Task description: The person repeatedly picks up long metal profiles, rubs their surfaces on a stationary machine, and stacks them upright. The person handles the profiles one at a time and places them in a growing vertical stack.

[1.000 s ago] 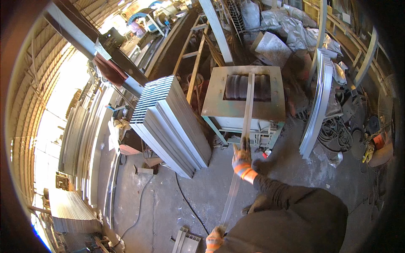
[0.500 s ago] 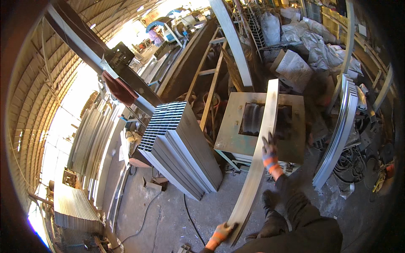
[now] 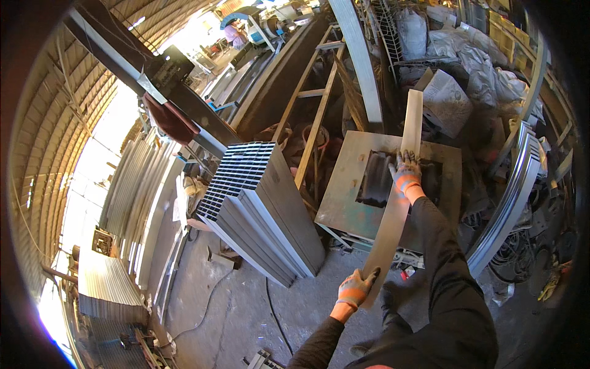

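Observation:
A long flat metal bar (image 3: 393, 229) slants away from me over a grey-green metal machine table (image 3: 344, 166). Its near end is in my left hand (image 3: 354, 288), whose gloved fingers are closed around the edge with the thumb on top. Farther along, my right hand (image 3: 407, 172) lies on the bar above the table's dark opening (image 3: 373, 178), fingers spread and stretched forward. Both hands wear orange and grey gloves. The bar hides part of the opening and what is inside it.
A tall stack of metal channels (image 3: 270, 215) stands left of the table. More long profiles (image 3: 507, 203) lean at the right. Behind are a ladder-like frame (image 3: 316, 117) and white sacks (image 3: 467, 55). A black cable (image 3: 276, 313) crosses the floor. A person (image 3: 235, 35) is far off.
The bar has moved forward, its far end now farther past the table. My left hand has come up and right with it. My right hand has moved forward onto the bar's top face.

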